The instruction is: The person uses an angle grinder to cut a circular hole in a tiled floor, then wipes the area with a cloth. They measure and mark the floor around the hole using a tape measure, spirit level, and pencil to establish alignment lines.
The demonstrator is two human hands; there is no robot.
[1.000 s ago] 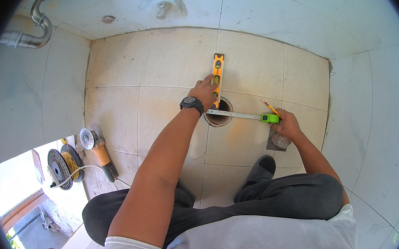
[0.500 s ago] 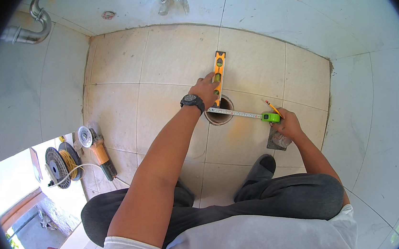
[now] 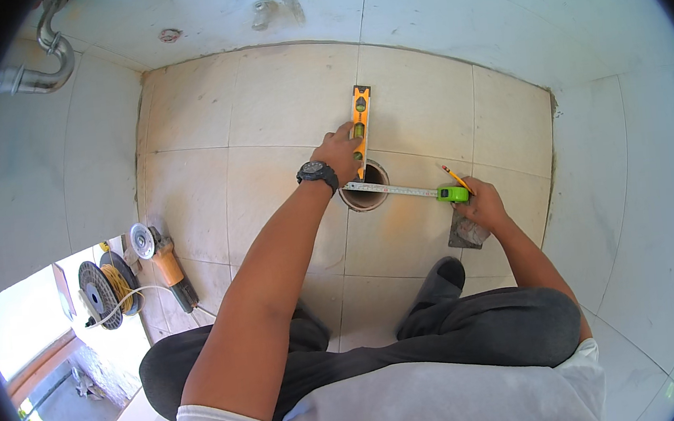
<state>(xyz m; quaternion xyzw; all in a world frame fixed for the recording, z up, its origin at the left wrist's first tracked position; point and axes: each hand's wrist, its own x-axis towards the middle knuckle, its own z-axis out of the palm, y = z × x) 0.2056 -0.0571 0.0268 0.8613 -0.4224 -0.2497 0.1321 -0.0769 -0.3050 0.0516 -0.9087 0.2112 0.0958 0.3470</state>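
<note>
My left hand (image 3: 337,154), with a dark watch at the wrist, grips an orange spirit level (image 3: 361,104). The level lies on the beige tiles, its near end at the rim of a round drain pipe opening (image 3: 385,199). From a green tape measure (image 3: 453,194) in my right hand (image 3: 486,204), the blade (image 3: 404,191) stretches left across the opening, meeting the level's near end. A yellow pencil (image 3: 456,177) sticks out from the fingers of that same hand. Below them lies a flat grey, mortar-stained piece (image 3: 466,232), partly covered by the hand; its kind is unclear.
On the left, an angle grinder (image 3: 166,263) with a cord rests on the floor beside a cable reel (image 3: 98,289). A chrome trap pipe (image 3: 55,65) juts from the left wall. Pale tiled walls (image 3: 448,13) border the floor. My shoe (image 3: 443,280) stands near the grey piece.
The whole view has shifted slightly, so things on the floor appear a little further left. Both hands, the level and the tape keep the same places relative to the opening.
</note>
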